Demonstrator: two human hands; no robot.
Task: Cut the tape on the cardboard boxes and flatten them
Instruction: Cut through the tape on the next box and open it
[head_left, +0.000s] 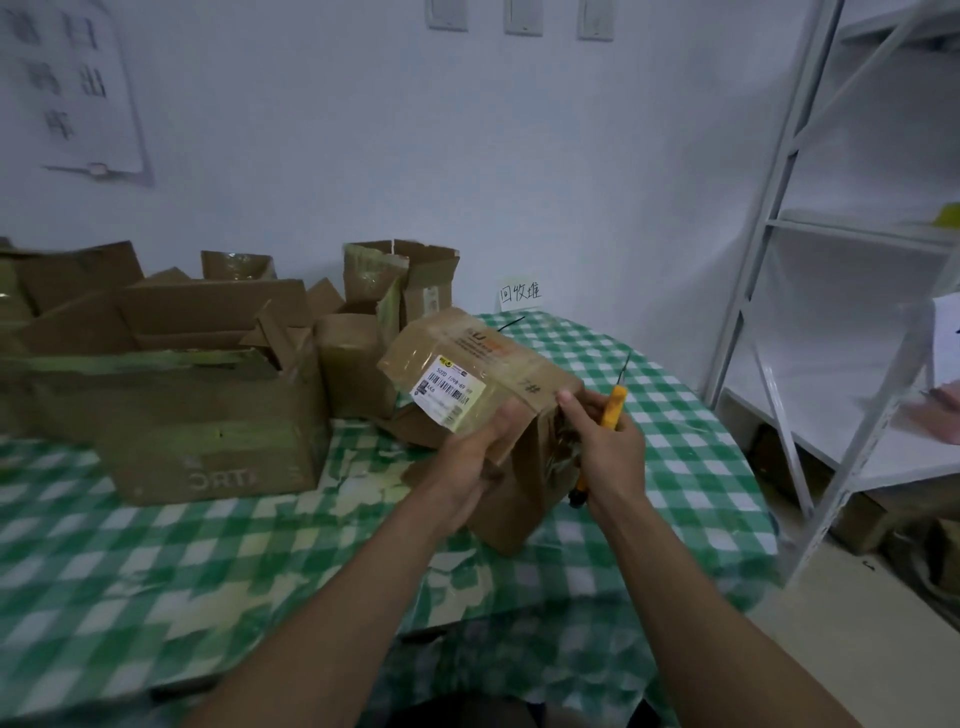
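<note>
We hold taped cardboard box (467, 358) tilted over table, both hands at near end. Our left hand (470, 457) wraps near left corner, thumb on top face. Our right hand (610, 449) closed round orange utility knife (614, 408), thin blade up, fingertip touching box edge. Box brown, creased, glossy tape. White-yellow barcode label (449, 391) ahead of left thumb, "7#" handwritten beside it. Under hands: green-white check tablecloth (675, 467). Beyond left hand: opened boxes (208, 415). Far wall note (520, 293): "回收堆".
</note>
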